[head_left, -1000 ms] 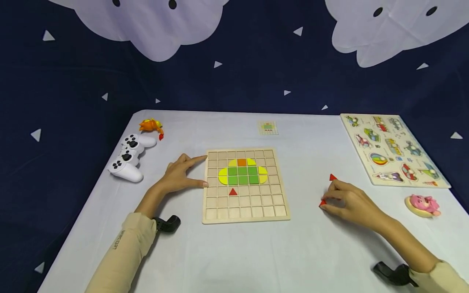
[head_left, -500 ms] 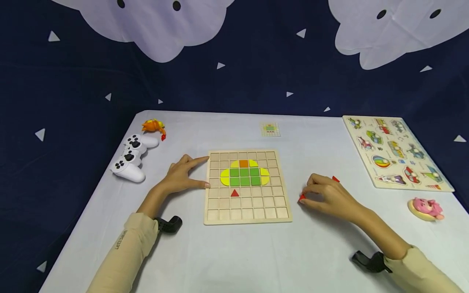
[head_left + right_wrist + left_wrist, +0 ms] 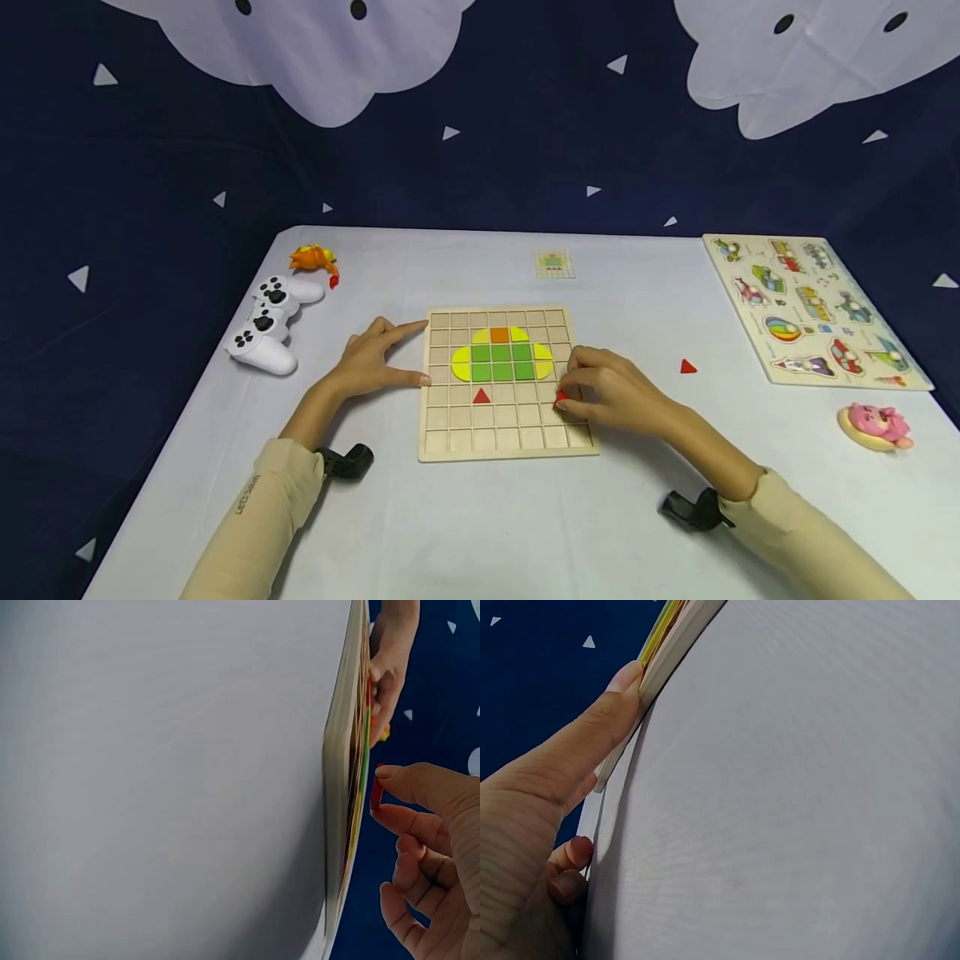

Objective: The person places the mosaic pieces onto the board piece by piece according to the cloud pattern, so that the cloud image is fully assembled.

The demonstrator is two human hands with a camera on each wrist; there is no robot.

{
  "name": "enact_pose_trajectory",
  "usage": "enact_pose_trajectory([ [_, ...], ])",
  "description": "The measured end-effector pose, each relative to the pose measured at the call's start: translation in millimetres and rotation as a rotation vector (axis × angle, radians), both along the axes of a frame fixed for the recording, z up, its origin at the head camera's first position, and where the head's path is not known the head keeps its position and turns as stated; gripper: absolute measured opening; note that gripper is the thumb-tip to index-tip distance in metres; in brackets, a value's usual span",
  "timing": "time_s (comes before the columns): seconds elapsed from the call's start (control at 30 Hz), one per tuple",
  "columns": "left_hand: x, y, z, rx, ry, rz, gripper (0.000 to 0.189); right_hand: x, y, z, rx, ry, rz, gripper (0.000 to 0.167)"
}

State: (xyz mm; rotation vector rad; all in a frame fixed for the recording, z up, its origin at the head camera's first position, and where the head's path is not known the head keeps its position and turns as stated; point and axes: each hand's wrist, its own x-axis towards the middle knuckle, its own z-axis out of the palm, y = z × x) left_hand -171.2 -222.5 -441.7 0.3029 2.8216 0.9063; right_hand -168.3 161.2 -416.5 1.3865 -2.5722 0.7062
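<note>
A wooden grid board (image 3: pixel 435 433) lies at the middle of the table. Green squares (image 3: pixel 501 353), yellow rounded pieces (image 3: pixel 461 364), an orange square (image 3: pixel 499 335) and a red triangle (image 3: pixel 481 397) sit in its cells. With thumb and index finger spread, my left hand (image 3: pixel 371 360) touches the board's left edge; its thumb (image 3: pixel 604 724) rests at the rim in the left wrist view. Over the board's right side, my right hand (image 3: pixel 618 390) pinches another red triangle tile (image 3: pixel 376 787) between thumb and index finger. A third red triangle (image 3: pixel 687 367) lies on the table to the right.
Behind the board lies a small pattern card (image 3: pixel 553 264). At the left are a white game controller (image 3: pixel 272 325) and an orange toy figure (image 3: pixel 313 258). A wooden picture puzzle (image 3: pixel 813 312) and a pink toy (image 3: pixel 875 427) are at the right.
My right hand has moved left from the table's right side to over the board, carrying one red triangle; the other stays behind on the table. My left hand keeps its place.
</note>
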Motion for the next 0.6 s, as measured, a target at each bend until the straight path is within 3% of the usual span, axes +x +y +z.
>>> enact_pose_trajectory([
  [0.6, -0.1, -1.2, -0.9, 0.000, 0.009, -0.006, 0.092, -8.4, -60.3, 9.7, 0.112, -0.020, 0.037, 0.014],
])
